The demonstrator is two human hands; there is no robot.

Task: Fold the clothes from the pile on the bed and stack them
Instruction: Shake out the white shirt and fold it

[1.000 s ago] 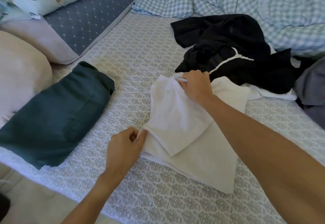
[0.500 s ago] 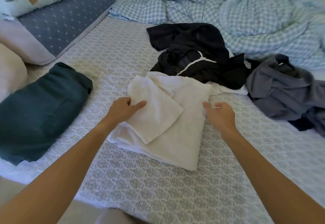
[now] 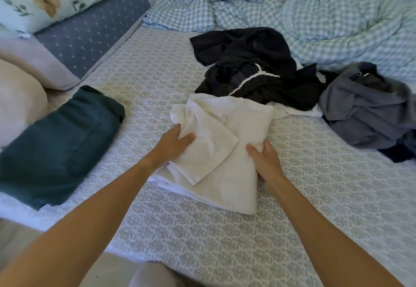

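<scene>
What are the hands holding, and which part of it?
Both hold the half-folded white cotton garment. The left hand grips its bunched left edge, thumb on top. The right hand grips its right edge, thumb on top.

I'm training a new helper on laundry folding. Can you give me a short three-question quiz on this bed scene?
1. True or false: both hands grip the white garment.
2. Which garment already lies folded at the left? A) grey B) dark teal C) black
3. Fill in: the black garment has a thin ___ trim.

Key:
1. True: left hand and right hand hold its sides.
2. B, the dark teal garment.
3. White.
</scene>
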